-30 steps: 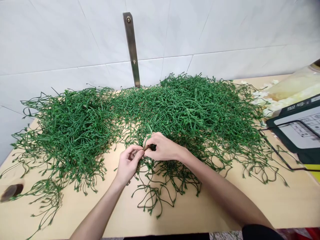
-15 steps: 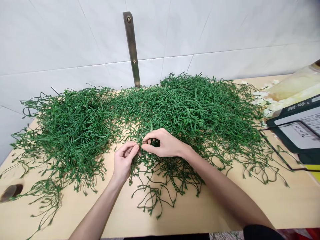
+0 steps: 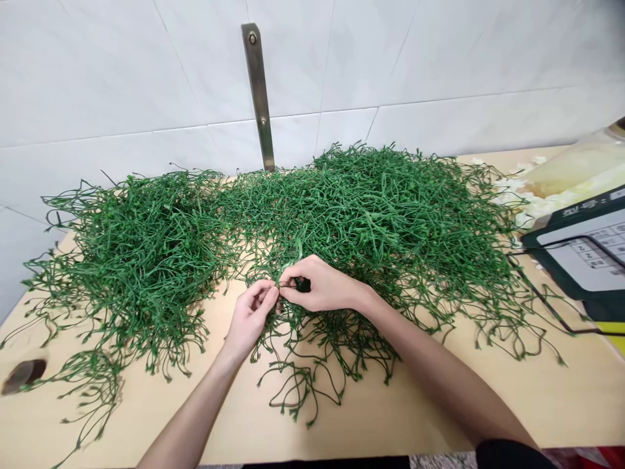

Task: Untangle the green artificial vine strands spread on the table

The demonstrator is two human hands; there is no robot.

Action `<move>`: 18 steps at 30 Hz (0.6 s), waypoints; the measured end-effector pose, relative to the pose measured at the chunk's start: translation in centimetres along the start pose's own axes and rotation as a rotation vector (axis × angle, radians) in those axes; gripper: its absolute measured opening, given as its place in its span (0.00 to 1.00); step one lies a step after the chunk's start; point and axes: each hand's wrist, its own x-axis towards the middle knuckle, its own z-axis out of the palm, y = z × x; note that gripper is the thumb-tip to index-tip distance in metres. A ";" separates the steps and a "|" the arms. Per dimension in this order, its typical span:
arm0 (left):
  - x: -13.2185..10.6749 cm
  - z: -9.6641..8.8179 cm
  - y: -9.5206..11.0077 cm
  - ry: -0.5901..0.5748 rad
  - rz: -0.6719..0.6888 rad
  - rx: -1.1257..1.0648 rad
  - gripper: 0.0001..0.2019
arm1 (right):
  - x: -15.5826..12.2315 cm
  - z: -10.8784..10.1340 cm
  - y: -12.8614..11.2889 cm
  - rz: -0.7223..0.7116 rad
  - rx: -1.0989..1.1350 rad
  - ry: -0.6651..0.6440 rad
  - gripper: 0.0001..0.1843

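Where fingers (image 3: 267, 303) pinch, a stem (image 3: 298, 249) slants away.

Desk (image 3: 234, 423): one. Bare hands: two, left hand (image 3: 247, 319) and right hand (image 3: 325, 284). Green stems: two main heaps, left heap (image 3: 141, 260) toward left edge, right heap (image 3: 390, 208) from middle toward right edge; single stems too tangled to count. Metal bracket (image 3: 258, 94): one, behind far edge, with two bolts (image 3: 252, 38). Dark round patch (image 3: 24, 376): one, by left edge. White blossoms (image 3: 525, 220): several, toward far right corner, too overlapped to count. Printed panel (image 3: 576, 273): one, by right edge. Black sleeve (image 3: 508, 454): one, at near edge.
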 end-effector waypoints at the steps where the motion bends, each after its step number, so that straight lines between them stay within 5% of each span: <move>1: 0.0 0.0 0.0 -0.011 0.003 0.029 0.13 | 0.0 0.0 0.0 -0.003 0.000 -0.018 0.09; 10: -0.4 0.1 0.3 -0.005 0.010 -0.006 0.15 | 0.1 0.0 -0.6 0.014 -0.302 0.019 0.11; 18: -0.1 0.6 0.5 -0.018 -0.125 -0.257 0.17 | 0.3 1.3 0.2 -0.096 -0.281 0.157 0.10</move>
